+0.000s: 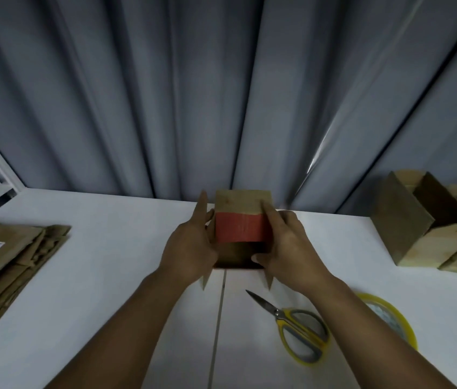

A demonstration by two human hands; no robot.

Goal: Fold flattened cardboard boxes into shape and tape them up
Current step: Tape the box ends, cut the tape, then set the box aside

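Cardboard box (242, 203), small, w/ red band (240, 228) across its upper face, sits mid-counter (109, 262) near the far edge, partly formed. Two flap corners poke out below the wrists, not taped.

Left grip (191, 248): released, fingers straight, flat against box's left side. Right grip (286, 245): grasping box's right side, index finger over the top face, thumb at lower front.

Yellow-handled scissors (297, 329) and yellow tape roll (390, 313) lie on the near right, roll partly under the right forearm. Stack of flattened boxes (11, 248) far left; folded boxes (423, 220) far right.

Risks (est.):
- Letting go to fetch tape means flaps may spring open and the box go out of square.
- Uneven side pressure could skew the walls.
- Forearm sweep could knock roll or scissors.
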